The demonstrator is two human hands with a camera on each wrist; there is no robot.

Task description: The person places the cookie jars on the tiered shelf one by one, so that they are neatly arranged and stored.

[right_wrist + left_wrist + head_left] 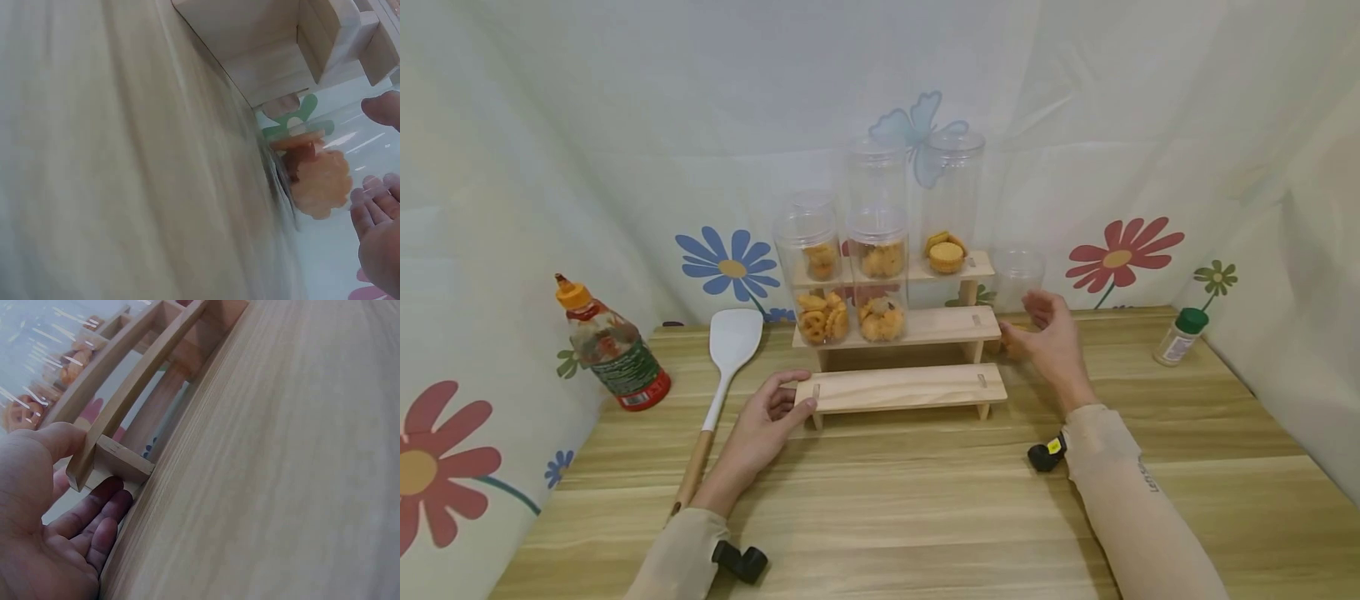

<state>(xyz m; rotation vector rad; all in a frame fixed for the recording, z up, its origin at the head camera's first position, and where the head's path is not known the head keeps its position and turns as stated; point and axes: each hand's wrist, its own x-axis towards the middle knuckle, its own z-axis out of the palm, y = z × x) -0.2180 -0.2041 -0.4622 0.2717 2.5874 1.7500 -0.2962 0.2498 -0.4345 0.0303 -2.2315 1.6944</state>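
My left hand (765, 429) holds the left end of the lowest step of a wooden three-step stand (910, 387). In the left wrist view its thumb lies on the board, with the fingers beside the leg below. To the right of the stand, my right hand (1056, 342) is around a clear jar (1018, 275) of biscuits, thumb on one side and fingers on the other. In the right wrist view the biscuits (322, 184) lie at the jar's bottom. Clear jars with snacks stand on the upper steps, including a pretzel jar (822, 317) and a round-biscuit jar (946, 250).
A sauce bottle (617, 350) with an orange cap stands at the left. Beside it lies a white spatula (733, 342) with a wooden handle. A green-capped shaker (1182, 337) is at the far right. A flowered curtain (1112, 167) hangs behind the table (910, 517).
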